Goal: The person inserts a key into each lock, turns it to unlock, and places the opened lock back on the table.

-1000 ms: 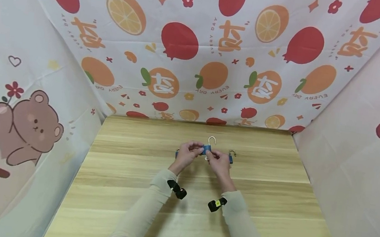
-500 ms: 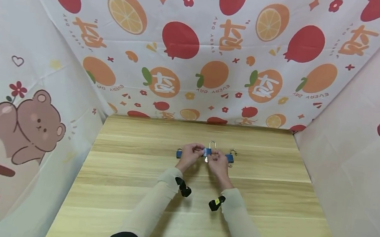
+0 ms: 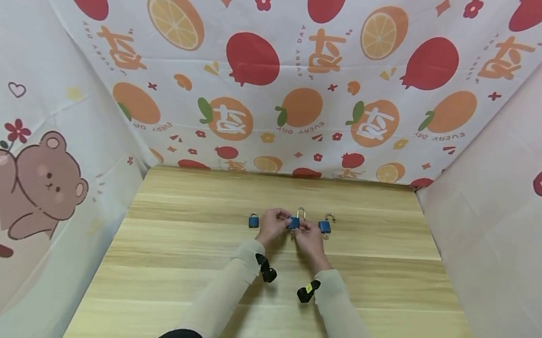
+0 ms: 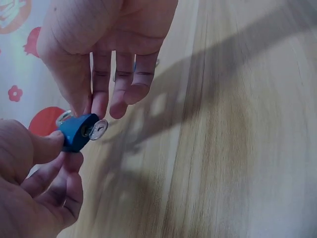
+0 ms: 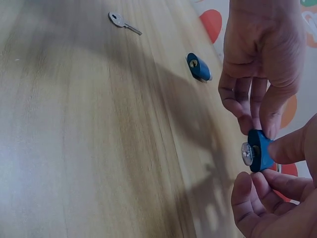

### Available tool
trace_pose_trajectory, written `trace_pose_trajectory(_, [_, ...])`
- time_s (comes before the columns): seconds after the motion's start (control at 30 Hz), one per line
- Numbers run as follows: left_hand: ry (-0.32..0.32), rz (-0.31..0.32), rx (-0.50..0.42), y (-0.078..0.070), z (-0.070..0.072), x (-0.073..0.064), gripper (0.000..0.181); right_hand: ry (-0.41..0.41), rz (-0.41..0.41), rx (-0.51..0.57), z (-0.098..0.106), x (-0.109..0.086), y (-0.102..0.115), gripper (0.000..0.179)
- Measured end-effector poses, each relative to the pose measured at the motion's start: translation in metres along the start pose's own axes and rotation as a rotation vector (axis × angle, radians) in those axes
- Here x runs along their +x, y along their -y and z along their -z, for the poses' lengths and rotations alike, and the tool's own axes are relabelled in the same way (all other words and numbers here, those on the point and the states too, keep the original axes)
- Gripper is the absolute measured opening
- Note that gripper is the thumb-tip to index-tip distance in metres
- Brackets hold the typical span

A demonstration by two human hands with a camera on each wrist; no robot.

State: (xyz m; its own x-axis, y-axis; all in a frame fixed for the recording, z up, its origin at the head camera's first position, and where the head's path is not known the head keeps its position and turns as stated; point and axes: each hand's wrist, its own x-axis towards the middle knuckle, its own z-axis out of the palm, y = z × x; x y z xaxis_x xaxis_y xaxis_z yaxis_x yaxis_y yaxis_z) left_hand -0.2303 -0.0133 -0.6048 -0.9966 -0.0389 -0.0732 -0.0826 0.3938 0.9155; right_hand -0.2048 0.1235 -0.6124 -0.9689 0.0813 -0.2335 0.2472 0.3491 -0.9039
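Note:
A blue padlock (image 3: 293, 222) with its shackle raised is between my two hands over the wooden table. My left hand (image 3: 273, 224) pinches one side, its thumb (image 4: 48, 148) on the blue body. On the other side my right hand (image 3: 310, 238) grips it, thumb (image 5: 290, 147) against the body. A silver key (image 4: 98, 130) sticks out of the keyhole, with no finger on it in the left wrist view. To the left stands a second blue padlock (image 3: 253, 221), shackle closed. Right of my hands lies a third padlock (image 3: 325, 227), shackle swung open.
A loose key (image 5: 118, 20) lies on the wooden table (image 3: 377, 290), near the closed padlock in the right wrist view. Fruit-printed cloth (image 3: 260, 129) hangs along the table's back edge. Cloth walls stand at the left and right.
Both hands have come slightly nearer the body with the held padlock. My left hand has shifted right, uncovering the left padlock. More of the right padlock shows too.

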Motion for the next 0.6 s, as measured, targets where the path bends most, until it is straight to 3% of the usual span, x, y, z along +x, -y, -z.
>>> trace_pose_trajectory(0.2, [-0.013, -0.002, 0.044, 0.002, -0.001, 0.000, 0.013, 0.005, 0.040, -0.020, -0.003, 0.002, -0.006, 0.036])
trace_pose_trajectory(0.6, [-0.040, -0.014, 0.068, 0.007, -0.010, -0.003, 0.012, 0.024, -0.021, -0.061, -0.007, 0.003, -0.010, 0.045])
